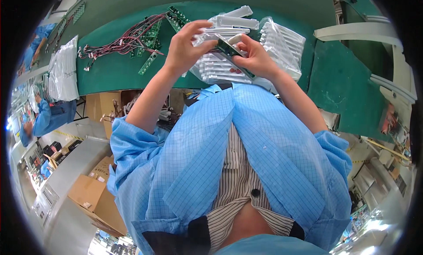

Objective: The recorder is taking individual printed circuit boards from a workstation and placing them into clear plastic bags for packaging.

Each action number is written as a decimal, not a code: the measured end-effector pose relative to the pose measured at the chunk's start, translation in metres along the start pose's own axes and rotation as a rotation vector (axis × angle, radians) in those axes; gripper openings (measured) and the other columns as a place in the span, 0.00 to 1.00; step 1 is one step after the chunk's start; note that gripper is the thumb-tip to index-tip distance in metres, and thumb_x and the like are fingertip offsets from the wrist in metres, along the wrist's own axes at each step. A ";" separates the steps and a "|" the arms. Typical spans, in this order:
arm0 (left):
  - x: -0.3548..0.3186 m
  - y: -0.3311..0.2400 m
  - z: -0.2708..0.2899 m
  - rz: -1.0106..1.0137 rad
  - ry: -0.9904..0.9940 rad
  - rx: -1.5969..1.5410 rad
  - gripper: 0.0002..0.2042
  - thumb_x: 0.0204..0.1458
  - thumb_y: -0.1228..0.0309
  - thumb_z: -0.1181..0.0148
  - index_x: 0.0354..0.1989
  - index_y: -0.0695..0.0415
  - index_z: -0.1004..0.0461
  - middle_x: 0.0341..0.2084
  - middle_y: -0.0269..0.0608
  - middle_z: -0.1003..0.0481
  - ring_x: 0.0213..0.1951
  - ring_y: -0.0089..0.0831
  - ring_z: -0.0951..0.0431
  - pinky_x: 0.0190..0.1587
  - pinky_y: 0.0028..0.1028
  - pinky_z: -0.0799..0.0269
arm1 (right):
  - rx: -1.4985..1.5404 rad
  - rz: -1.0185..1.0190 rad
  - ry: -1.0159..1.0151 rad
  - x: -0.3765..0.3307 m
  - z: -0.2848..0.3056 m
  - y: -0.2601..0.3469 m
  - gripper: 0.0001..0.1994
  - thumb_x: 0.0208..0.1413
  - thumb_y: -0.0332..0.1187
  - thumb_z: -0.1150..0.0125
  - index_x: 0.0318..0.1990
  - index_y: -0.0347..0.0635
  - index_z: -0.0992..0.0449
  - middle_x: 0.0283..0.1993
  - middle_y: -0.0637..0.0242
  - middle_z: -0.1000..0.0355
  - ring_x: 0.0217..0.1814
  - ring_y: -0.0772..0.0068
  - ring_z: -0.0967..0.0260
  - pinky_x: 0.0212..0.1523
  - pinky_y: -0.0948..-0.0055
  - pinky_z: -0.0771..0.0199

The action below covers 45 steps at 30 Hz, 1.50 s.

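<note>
Above the table edge, my right hand (pixel 257 59) grips a narrow green circuit board (pixel 226 49), thumb on its face and fingers curled behind it. The board slants down to the right, with a pale strip along its upper side. My left hand (pixel 187 47) is beside the board's upper left end, thumb and fingers spread apart. Its thumb tip comes close to that end; whether they touch I cannot tell. Behind and beneath both hands lies a pile of white plastic housings (pixel 238 22), partly hidden by the hands.
Left on the green table (pixel 105 76) lie several green boards (pixel 152 32) with red and black wires (pixel 125 40). Bagged white parts (pixel 284 45) sit right of my hands. A white bundle (pixel 64 70) stands far left, near another person (pixel 48 116). Cardboard boxes (pixel 90 191) stand lower left.
</note>
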State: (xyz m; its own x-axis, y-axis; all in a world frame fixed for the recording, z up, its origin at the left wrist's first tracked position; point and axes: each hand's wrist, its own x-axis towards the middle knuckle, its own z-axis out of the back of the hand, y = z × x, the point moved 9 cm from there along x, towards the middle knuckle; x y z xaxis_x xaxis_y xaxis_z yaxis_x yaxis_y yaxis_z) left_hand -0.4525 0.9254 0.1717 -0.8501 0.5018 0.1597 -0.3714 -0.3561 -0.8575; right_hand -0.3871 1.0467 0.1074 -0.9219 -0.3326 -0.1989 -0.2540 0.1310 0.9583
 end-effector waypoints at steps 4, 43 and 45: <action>-0.024 0.047 -0.034 0.396 0.128 -0.673 0.16 0.46 0.77 0.41 0.45 0.58 0.32 0.29 0.34 0.28 0.30 0.17 0.29 0.33 0.16 0.32 | -0.112 0.091 -0.057 -0.001 -0.008 0.008 0.19 0.47 0.21 0.49 0.48 0.35 0.44 0.41 0.62 0.37 0.37 0.77 0.33 0.36 0.77 0.24; -0.124 0.103 -0.114 0.387 0.857 0.214 0.14 0.49 0.64 0.54 0.43 0.50 0.29 0.38 0.45 0.26 0.41 0.47 0.27 0.44 0.39 0.32 | -0.664 -0.482 0.155 -0.097 0.046 -0.076 0.17 0.42 0.37 0.45 0.37 0.34 0.33 0.33 0.57 0.30 0.33 0.66 0.35 0.37 0.70 0.36; -0.113 0.102 -0.116 0.352 0.766 0.202 0.15 0.49 0.64 0.53 0.45 0.49 0.31 0.39 0.47 0.27 0.41 0.47 0.28 0.45 0.39 0.32 | -0.897 -0.378 0.092 -0.095 0.054 -0.068 0.16 0.42 0.37 0.44 0.34 0.35 0.34 0.29 0.53 0.31 0.29 0.60 0.35 0.33 0.68 0.36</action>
State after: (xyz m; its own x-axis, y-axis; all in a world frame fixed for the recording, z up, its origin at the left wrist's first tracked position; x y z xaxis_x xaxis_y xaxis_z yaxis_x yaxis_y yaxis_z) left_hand -0.3512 0.9240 0.0095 -0.4694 0.7031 -0.5342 -0.2551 -0.6871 -0.6803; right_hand -0.2978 1.1201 0.0498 -0.7893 -0.2830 -0.5450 -0.1762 -0.7458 0.6425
